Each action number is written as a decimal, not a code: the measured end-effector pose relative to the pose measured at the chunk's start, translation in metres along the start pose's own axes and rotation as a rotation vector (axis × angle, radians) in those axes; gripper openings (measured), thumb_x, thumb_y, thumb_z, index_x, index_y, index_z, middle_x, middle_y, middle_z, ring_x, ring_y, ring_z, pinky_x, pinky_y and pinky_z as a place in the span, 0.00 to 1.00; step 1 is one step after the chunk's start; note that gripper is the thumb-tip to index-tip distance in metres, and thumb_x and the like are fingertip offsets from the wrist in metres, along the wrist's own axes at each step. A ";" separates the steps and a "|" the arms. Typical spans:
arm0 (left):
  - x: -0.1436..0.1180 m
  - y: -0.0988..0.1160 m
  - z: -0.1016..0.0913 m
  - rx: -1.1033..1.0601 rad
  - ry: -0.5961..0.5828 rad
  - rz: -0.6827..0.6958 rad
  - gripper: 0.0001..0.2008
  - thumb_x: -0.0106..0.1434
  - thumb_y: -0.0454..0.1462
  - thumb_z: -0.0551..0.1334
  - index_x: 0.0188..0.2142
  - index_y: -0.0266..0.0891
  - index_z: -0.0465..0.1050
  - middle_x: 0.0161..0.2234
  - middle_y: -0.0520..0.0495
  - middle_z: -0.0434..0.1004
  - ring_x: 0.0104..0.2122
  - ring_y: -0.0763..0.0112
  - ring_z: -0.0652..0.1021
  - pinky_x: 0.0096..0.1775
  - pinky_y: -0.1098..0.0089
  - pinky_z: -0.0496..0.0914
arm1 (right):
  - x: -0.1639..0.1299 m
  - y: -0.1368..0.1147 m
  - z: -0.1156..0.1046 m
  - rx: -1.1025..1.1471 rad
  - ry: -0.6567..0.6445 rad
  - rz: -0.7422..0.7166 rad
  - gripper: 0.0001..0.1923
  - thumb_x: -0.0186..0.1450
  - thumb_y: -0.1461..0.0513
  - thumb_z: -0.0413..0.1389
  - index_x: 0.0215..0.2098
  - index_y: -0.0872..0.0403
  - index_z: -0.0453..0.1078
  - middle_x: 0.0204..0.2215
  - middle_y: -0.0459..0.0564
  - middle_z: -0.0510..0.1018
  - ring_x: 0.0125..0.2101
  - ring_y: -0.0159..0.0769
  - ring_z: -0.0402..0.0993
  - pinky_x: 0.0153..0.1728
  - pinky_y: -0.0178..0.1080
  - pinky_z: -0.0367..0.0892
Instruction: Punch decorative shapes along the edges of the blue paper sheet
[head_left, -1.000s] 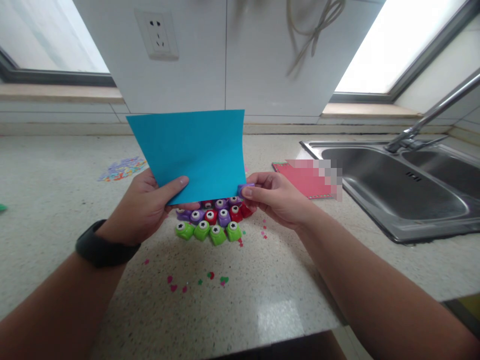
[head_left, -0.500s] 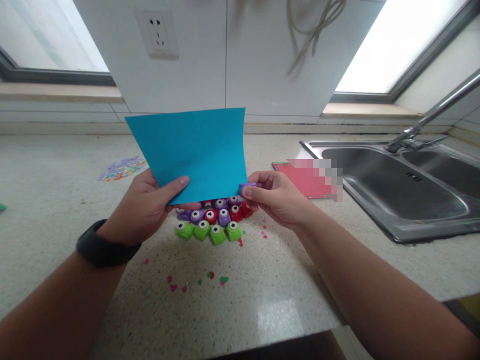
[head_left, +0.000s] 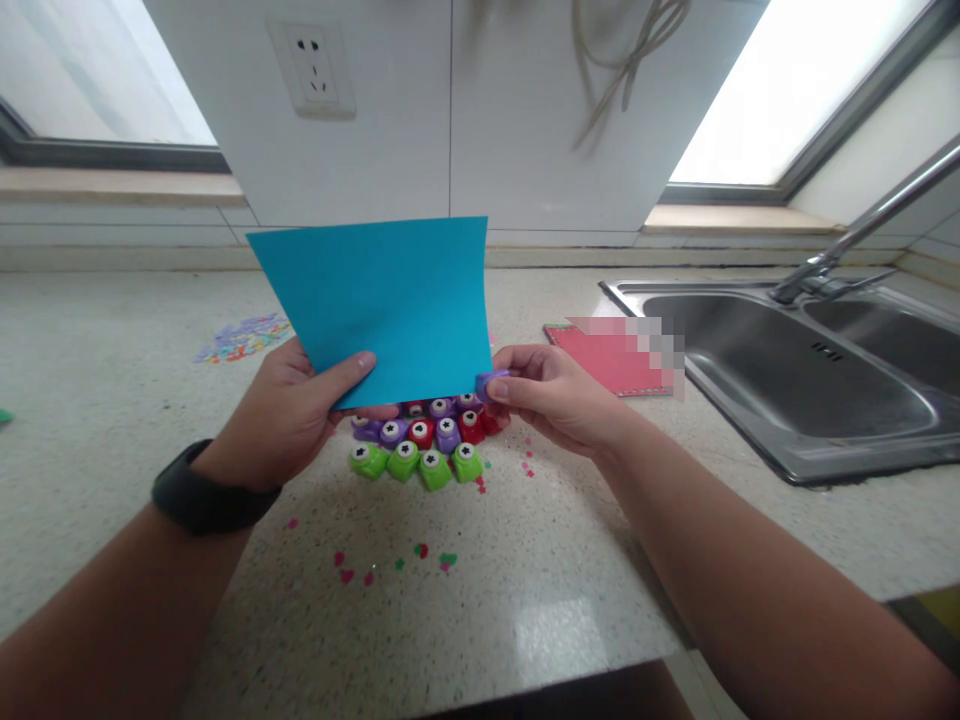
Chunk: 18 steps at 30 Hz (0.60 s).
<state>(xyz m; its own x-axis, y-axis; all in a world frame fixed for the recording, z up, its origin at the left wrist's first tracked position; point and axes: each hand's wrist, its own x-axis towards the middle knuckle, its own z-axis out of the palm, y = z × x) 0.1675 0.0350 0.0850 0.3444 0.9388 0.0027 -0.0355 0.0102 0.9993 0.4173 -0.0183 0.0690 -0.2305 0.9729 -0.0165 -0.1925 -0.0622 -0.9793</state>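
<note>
At centre, my left hand [head_left: 296,395] pinches blue paper [head_left: 390,305], likely light, crease-prone: grip edges; my right hand [head_left: 555,395] pinches a purple punch [head_left: 486,380].

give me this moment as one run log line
left hand: holding blue paper sheet | right hand: holding purple craft punch at sheet's lower-right corner | countertop: green craft punches, paper cutouts

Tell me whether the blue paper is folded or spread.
Spread: the blue paper shows one broad, gently curved face without a visible crease; its back is hidden.
</note>
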 end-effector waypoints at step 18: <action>0.001 0.003 0.001 -0.057 0.052 0.003 0.25 0.61 0.37 0.69 0.57 0.42 0.70 0.60 0.43 0.71 0.46 0.59 0.81 0.40 0.64 0.83 | -0.011 -0.029 -0.034 -0.596 -0.120 0.074 0.16 0.66 0.51 0.60 0.40 0.54 0.78 0.36 0.50 0.78 0.30 0.31 0.68 0.28 0.35 0.62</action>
<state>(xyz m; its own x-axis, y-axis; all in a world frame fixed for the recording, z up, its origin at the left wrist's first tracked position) 0.1687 0.0356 0.0878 0.2949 0.9555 0.0027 -0.0906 0.0251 0.9956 0.4579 -0.0192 0.0902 -0.3351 0.9369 -0.0995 0.3869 0.0405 -0.9212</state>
